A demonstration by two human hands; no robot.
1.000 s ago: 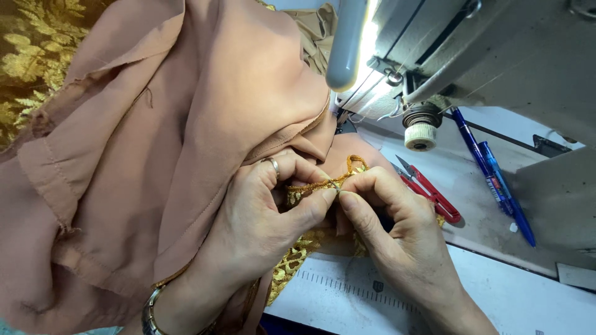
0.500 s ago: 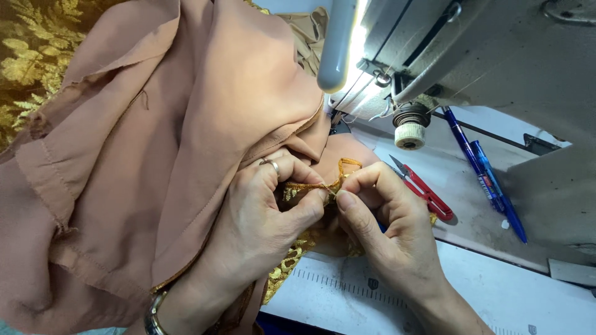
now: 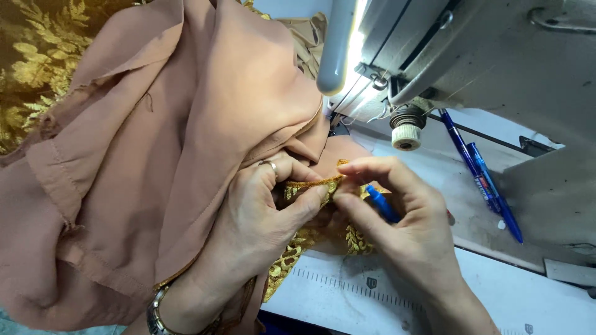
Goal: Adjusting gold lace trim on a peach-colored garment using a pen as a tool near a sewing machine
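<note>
Both hands pinch a strip of gold lace trim (image 3: 309, 184) at the edge of a peach-brown garment (image 3: 174, 142). My left hand (image 3: 261, 217), with a ring and a wrist bracelet, grips the trim between thumb and forefinger from the left. My right hand (image 3: 403, 229) meets it from the right and also holds a slim blue tool (image 3: 382, 203) between its fingers, tip pointing at the trim. More gold lace (image 3: 357, 239) hangs below the hands.
A grey sewing machine (image 3: 496, 56) with a lit tube lamp (image 3: 338, 43) and a ribbed knob (image 3: 406, 133) stands at the upper right. Two blue pens (image 3: 481, 177) lie beside it. A white table with a printed ruler (image 3: 372, 291) runs below. Gold embroidered cloth (image 3: 31, 62) lies top left.
The hands have stayed together on the trim. A blue tool now shows in my right hand, and the red-handled snips on the table are hidden behind it.
</note>
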